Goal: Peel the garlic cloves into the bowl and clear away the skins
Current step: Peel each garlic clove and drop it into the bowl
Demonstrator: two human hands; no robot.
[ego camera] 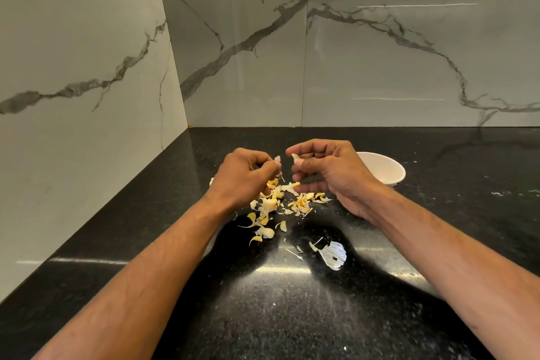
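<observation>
Left hand point(244, 177) and right hand point(327, 168) each pinch pale garlic pieces point(295, 158); yellowish skins point(274, 204) litter the counter point(292, 316); white bowl point(385, 168) far right.

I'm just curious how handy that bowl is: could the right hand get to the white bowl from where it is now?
Probably yes. The white bowl stands on the counter right behind the right hand, with nothing visible between them. That hand pinches a small garlic piece, though.

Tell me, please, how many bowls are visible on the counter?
1. The white bowl stands on the black counter behind the right hand, which partly covers it. Its contents cannot be seen.
</observation>
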